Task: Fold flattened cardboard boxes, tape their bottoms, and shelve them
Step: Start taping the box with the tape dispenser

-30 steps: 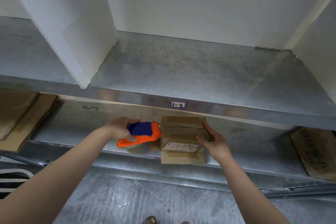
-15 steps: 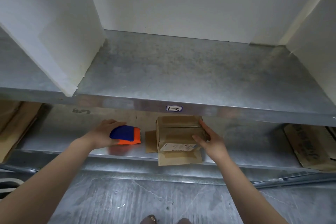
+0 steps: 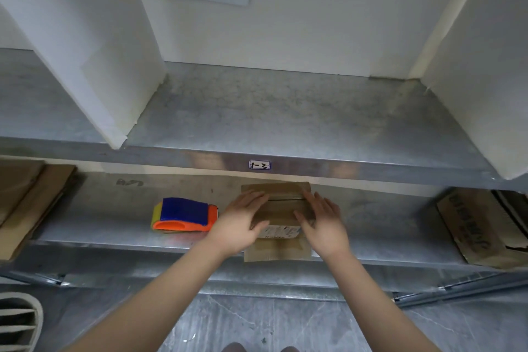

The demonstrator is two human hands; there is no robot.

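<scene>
A small brown cardboard box [image 3: 281,208] with a white label stands on the lower metal shelf [image 3: 114,226], its flaps spread toward the back and over the front edge. My left hand [image 3: 243,220] lies on its left side with straight fingers across the top. On the box's right side rests my right hand [image 3: 323,220], fingers straight too. An orange and blue tape dispenser [image 3: 184,214] sits on the same shelf, left of the box, with no hand on it.
The upper metal shelf [image 3: 285,117] carries a label reading 1-3 and white dividers [image 3: 94,51] at left and right. Flattened cardboard [image 3: 25,203] lies at the lower shelf's left end. A printed carton [image 3: 480,231] sits at its right end. Grey floor below.
My left hand let go of the tape dispenser on the shelf and moved right onto the box. My right hand stayed on the box.
</scene>
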